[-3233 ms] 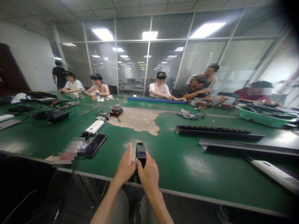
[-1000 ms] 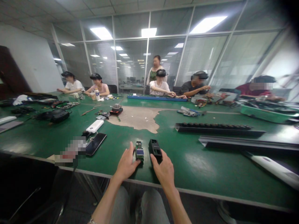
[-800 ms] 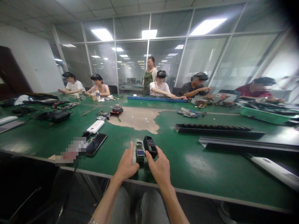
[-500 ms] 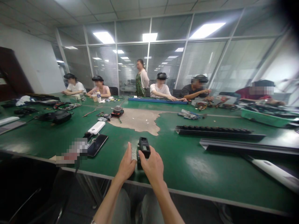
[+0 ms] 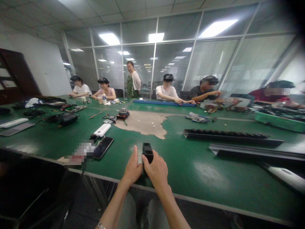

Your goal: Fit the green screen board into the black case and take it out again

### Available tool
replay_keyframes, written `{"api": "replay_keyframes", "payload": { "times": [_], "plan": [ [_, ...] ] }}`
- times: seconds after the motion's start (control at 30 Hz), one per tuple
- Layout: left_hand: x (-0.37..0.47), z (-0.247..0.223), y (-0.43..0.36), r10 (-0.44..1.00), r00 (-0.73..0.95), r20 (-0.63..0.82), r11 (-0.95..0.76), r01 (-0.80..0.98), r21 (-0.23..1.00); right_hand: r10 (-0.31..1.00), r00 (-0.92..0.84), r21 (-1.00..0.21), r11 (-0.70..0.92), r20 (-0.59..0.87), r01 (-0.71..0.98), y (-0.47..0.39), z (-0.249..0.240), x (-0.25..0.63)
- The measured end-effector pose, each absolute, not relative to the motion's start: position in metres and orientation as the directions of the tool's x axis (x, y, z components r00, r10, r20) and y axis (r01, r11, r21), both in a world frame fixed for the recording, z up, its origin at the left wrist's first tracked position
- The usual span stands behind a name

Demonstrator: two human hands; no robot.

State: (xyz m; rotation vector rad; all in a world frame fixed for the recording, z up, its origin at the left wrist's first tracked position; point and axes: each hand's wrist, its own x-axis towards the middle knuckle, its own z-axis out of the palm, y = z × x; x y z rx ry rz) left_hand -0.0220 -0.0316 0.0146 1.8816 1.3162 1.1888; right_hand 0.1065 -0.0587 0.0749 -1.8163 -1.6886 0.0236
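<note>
Just above the near edge of the green table, my two hands are close together. My right hand is closed round a black box-shaped device with recesses in its upper face; its exact kind does not show. To its left, my left hand is seen nearly edge-on with its index finger stretched upward. Between its fingers and thumb shows a pale grey, textured piece, too small to name. The lower part of the device is hidden by my right hand.
A phone and white power bank lie to the left. Long black metal channels and a green basket are on the right. A bare brown patch lies ahead. Several people sit across the table; one stands.
The view has turned slightly left, so things appear further right. The black device has tipped and sits closer to my left hand. The standing person has moved left.
</note>
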Motion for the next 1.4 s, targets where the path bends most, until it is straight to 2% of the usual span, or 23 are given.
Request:
{"api": "replay_keyframes", "payload": {
  "times": [0.23,0.4,0.67,0.8,0.93,1.17,1.4],
  "plan": [
    [-0.023,0.016,-0.033,0.926,0.139,0.351,-0.375,0.436,0.818,0.906,0.161,-0.433,0.027,0.392,0.901,-0.066,0.065,0.104],
    [-0.023,0.018,-0.033,0.92,0.149,0.361,-0.389,0.439,0.81,0.889,0.188,-0.465,0.031,0.417,0.885,-0.067,0.049,0.105],
    [-0.025,0.01,-0.03,0.925,0.127,0.357,-0.376,0.413,0.829,0.831,0.15,-0.517,0.181,0.535,0.837,-0.066,0.021,0.109],
    [-0.026,0.008,-0.029,0.926,0.104,0.363,-0.374,0.382,0.845,0.819,0.15,-0.517,0.197,0.554,0.833,-0.066,0.014,0.111],
    [-0.025,0.006,-0.027,0.926,0.085,0.368,-0.373,0.354,0.858,0.832,0.168,-0.532,0.17,0.529,0.83,-0.067,0.019,0.11],
    [-0.024,0.007,-0.028,0.925,0.074,0.373,-0.374,0.364,0.853,0.878,0.243,-0.499,-0.006,0.412,0.867,-0.066,0.044,0.101],
    [-0.024,0.011,-0.029,0.923,0.089,0.373,-0.373,0.439,0.817,0.885,0.221,-0.523,0.029,0.41,0.852,-0.064,0.06,0.099]
  ]
}}
